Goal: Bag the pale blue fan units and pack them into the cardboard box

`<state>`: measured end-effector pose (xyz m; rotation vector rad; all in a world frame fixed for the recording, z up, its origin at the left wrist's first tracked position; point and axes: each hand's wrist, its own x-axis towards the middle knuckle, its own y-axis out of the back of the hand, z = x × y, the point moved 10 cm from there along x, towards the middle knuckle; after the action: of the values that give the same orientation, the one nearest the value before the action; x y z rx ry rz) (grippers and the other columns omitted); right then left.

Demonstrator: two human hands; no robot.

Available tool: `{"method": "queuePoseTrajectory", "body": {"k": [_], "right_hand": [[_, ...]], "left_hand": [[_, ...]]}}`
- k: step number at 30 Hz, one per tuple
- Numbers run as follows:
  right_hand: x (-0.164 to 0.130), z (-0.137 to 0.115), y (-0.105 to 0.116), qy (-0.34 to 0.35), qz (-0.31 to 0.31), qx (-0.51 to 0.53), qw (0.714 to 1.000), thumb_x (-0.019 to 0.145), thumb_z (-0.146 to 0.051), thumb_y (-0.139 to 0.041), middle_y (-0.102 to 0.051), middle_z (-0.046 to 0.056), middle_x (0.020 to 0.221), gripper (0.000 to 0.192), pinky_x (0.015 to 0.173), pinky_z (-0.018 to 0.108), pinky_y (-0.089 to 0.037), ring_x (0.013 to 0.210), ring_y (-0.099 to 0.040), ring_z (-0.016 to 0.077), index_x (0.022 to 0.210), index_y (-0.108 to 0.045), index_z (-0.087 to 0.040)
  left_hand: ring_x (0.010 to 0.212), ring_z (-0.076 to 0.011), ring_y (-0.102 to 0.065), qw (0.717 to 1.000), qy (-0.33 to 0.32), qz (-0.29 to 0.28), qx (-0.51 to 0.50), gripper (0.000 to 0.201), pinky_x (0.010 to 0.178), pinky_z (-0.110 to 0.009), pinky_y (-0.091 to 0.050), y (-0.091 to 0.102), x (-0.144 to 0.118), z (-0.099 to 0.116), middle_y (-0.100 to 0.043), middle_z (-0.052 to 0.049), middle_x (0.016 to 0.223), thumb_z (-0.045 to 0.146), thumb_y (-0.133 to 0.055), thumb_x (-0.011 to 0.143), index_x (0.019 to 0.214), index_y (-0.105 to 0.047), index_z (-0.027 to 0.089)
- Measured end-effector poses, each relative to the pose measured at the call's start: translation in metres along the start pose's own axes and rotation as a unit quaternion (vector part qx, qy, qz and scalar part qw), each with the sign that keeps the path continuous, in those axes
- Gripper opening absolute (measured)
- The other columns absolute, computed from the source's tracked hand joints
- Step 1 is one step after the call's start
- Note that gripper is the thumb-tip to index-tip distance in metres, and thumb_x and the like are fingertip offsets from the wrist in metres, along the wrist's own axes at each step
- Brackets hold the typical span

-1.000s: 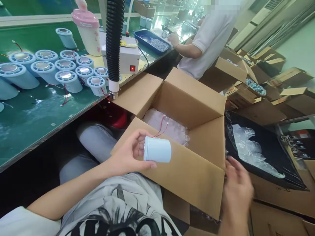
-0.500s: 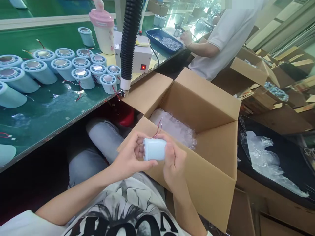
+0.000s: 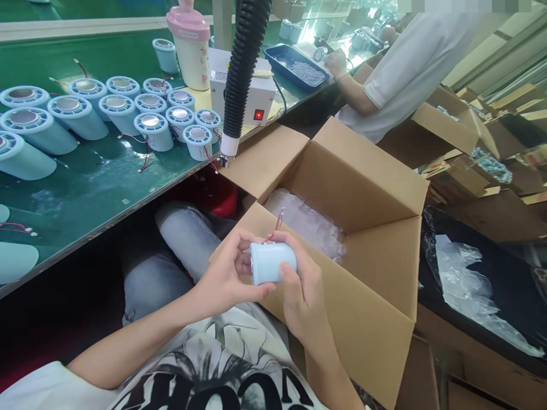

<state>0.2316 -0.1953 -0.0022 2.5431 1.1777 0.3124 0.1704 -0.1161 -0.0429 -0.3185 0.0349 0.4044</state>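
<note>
A light blue cylindrical housing lies on its side between my two hands, over the near flap of the cardboard box. Thin red wires stick up from its far side. My left hand grips its left end, with the thumb underneath and fingers behind. Around the right end curls my right hand, its thumb pressed on the near side. Just beyond, the open cardboard box holds clear plastic packaging. Several similar blue housings stand on the green bench to the left, some with wires trailing.
A black flexible hose hangs over the bench edge beside a white power box. Behind are a pink-lidded cup and a blue tray of small beads. A co-worker's arm reaches the bench. A black-lined bin stands right.
My right thumb has shifted down and left along the housing, exposing more of its right end. The whole view has slid slightly, with the bench things appearing further right.
</note>
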Motion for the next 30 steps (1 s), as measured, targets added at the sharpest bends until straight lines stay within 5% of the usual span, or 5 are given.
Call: {"method": "queuePoseTrajectory", "body": {"k": [12, 30], "right_hand": [[-0.001, -0.002, -0.014, -0.017, -0.056, 0.050, 0.997, 0.082, -0.016, -0.041, -0.058, 0.001, 0.116, 0.043, 0.085, 0.029, -0.048, 0.102, -0.057, 0.0176, 0.123, -0.048, -0.025], [-0.006, -0.002, -0.022, -0.008, -0.069, 0.049, 0.996, 0.085, -0.020, -0.043, -0.058, 0.001, 0.116, 0.036, 0.084, 0.030, -0.048, 0.101, -0.057, 0.0179, 0.120, -0.048, -0.025]], "left_hand": [[0.091, -0.0108, -0.059, 0.996, -0.045, 0.030, 0.077, 0.049, 0.074, -0.019, -0.050, 0.008, -0.010, 0.012, -0.056, -0.001, 0.112, 0.016, -0.076, 0.068, 0.103, -0.042, 0.025], [0.097, -0.0132, -0.059, 0.994, -0.061, 0.038, 0.083, 0.048, 0.074, -0.021, -0.051, 0.008, -0.019, 0.010, -0.053, -0.001, 0.114, 0.016, -0.075, 0.068, 0.101, -0.041, 0.026]]}}
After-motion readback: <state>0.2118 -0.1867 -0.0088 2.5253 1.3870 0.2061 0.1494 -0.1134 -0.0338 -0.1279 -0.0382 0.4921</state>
